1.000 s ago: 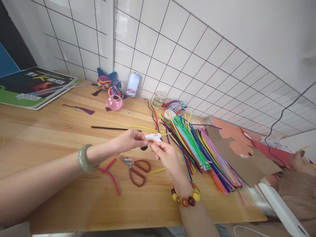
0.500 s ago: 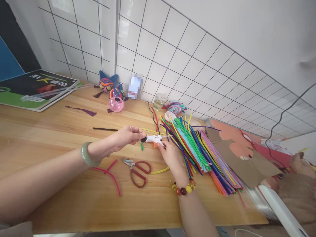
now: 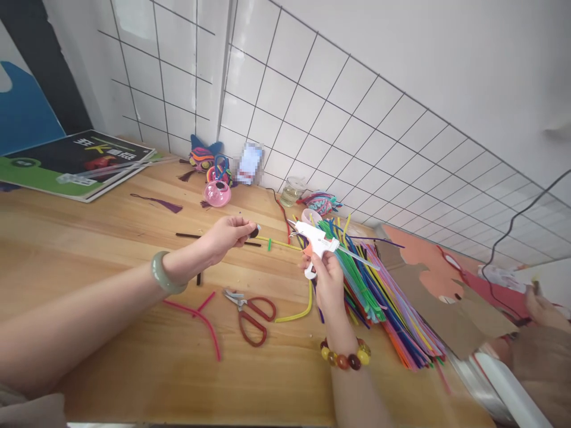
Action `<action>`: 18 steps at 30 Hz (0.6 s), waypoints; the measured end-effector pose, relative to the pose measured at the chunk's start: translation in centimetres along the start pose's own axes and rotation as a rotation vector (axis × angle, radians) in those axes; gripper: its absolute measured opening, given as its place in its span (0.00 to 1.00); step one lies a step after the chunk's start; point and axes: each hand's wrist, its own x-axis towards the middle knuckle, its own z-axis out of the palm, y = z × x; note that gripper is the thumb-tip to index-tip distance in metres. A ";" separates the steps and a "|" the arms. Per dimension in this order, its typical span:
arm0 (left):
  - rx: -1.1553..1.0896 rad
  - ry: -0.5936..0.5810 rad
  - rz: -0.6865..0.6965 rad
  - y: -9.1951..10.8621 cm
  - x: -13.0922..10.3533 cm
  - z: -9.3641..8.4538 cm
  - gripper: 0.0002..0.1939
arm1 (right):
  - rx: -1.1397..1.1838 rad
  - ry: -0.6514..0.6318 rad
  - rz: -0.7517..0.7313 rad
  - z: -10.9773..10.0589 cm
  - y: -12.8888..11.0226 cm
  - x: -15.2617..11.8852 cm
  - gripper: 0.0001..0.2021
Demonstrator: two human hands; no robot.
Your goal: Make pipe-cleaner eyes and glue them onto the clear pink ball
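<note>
My left hand pinches a small dark round piece between thumb and fingers, over the wooden table. My right hand is wrapped round the handle of a white glue gun with an orange trigger. Its nozzle points up and left, apart from the dark piece, and a clear glue stick juts from its back. Red-handled scissors lie below and between my hands. A bundle of coloured pipe cleaners lies just right of the glue gun.
Along the wall stand colourful crafted figures, a pink bowl-like piece, a phone and a glass jar. A magazine lies at left, with a purple tassel nearby. Another person's hand shows at far right.
The glue gun has moved right and up, away from the dark piece, and its nozzle now points away from my right hand. My left hand keeps its pinch. The view has shifted slightly.
</note>
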 end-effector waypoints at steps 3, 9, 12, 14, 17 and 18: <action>0.011 0.015 0.013 -0.1 0.1 0.0 0.15 | 0.045 -0.018 0.015 0.6 -0.6 -0.7 0.11; 0.041 0.024 0.036 0.2 -0.1 0.1 0.15 | -0.120 -0.035 -0.018 1.4 -2.2 -2.4 0.14; 0.069 0.016 0.062 0.5 -0.3 0.3 0.15 | -0.248 -0.092 -0.110 1.8 -2.9 -3.2 0.15; 0.089 0.016 0.073 0.7 -0.5 0.4 0.15 | -0.295 -0.112 -0.197 1.8 -2.8 -3.7 0.14; 0.106 0.015 0.073 1.1 -0.9 0.8 0.13 | -0.294 -0.111 -0.257 1.8 -2.2 -4.0 0.11; 0.107 0.013 0.074 1.2 -1.0 0.8 0.13 | -0.282 -0.111 -0.265 1.8 -2.0 -4.1 0.10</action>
